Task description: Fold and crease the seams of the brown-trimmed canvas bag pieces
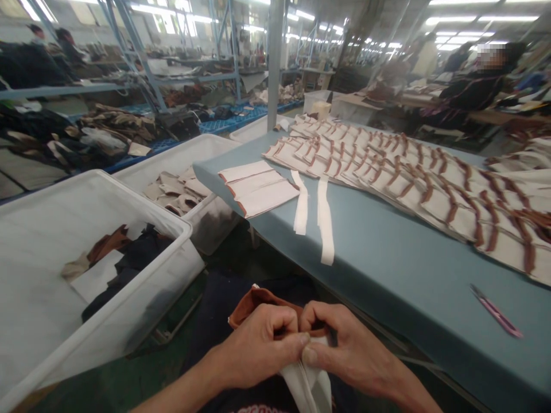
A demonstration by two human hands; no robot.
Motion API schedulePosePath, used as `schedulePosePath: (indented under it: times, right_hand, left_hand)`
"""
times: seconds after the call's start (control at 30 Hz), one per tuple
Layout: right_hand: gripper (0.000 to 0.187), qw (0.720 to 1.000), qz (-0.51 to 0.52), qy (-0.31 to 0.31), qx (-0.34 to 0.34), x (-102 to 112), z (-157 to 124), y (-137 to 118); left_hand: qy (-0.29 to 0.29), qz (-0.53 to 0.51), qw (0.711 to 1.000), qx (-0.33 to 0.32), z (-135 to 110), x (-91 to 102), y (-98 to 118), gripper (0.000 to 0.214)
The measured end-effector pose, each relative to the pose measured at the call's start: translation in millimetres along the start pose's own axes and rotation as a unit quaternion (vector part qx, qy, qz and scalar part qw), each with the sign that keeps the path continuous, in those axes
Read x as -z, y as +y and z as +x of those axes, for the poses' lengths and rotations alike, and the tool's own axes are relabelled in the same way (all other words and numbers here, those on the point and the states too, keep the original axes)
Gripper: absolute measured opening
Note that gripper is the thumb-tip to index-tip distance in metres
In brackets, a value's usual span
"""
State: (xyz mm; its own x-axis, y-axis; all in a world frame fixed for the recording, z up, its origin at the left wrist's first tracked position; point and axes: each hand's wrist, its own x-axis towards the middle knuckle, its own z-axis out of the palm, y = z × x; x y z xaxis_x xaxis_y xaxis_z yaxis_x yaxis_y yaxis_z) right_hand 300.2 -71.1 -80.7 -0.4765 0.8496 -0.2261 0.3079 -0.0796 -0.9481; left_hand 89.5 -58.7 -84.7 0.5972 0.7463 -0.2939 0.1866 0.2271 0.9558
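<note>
Low in the head view, over my lap, my left hand (262, 344) and my right hand (344, 347) are both closed on one fabric piece (252, 301), brown on one side with white cloth hanging below. The thumbs pinch its edge where the hands meet. On the blue-grey table (387, 269) ahead lie two white strips (325, 221) and a small stack of white pieces with brown edges (258, 186). Many more such pieces (408, 172) lie overlapped in rows across the table's far and right side.
A pink-handled cutter (495, 312) lies near the table's front right edge. Two white plastic bins (51, 241) stand at my left, holding fabric scraps. Shelving with piled materials fills the back left. A seated person (473, 86) works at the far right.
</note>
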Motion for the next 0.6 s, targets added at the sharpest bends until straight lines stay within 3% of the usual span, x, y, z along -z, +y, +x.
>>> schedulePosePath:
  times: [0.17, 0.6]
  right_hand:
    - [0.028, 1.000, -0.018, -0.013, -0.004, 0, 1, 0]
    - [0.027, 0.999, -0.004, -0.031, -0.015, -1, 1, 14]
  left_hand:
    - [-0.023, 0.008, 1.000, 0.010, 0, -0.7, -5, 0.037]
    - [-0.004, 0.065, 0.998, 0.000, 2, -1.2, -16, 0.036]
